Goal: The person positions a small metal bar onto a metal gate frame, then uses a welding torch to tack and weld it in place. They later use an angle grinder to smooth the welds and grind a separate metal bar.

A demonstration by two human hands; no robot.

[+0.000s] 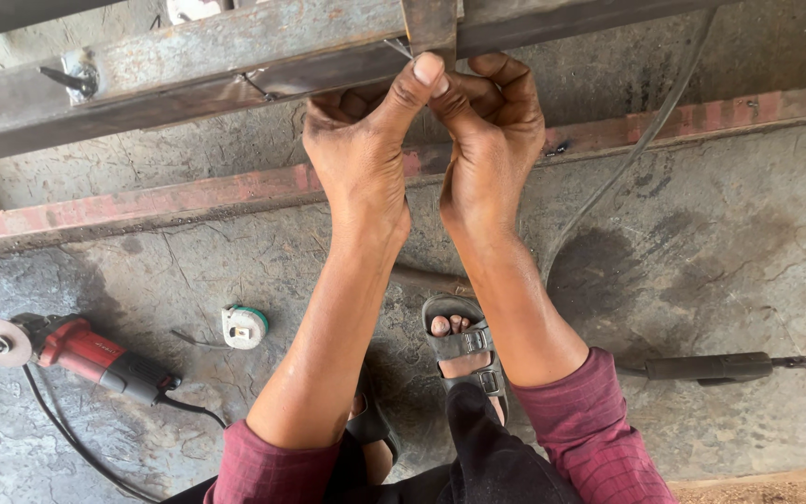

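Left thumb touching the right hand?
Touching. Head view: left hand thumb tip presses against the right hand forefinger, no gap, just under the steel bar.

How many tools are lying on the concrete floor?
3: a red angle grinder at left, a small tape measure beside it, and a dark welding holder at right. Others may be hidden.

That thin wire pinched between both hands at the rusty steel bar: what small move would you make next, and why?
Probably one more twist of the thin wire. The left hand and right hand meet fingertip to fingertip at the joint where the rusty steel bar crosses the upright steel piece, and a loose end juts out, so the tie looks unfinished.
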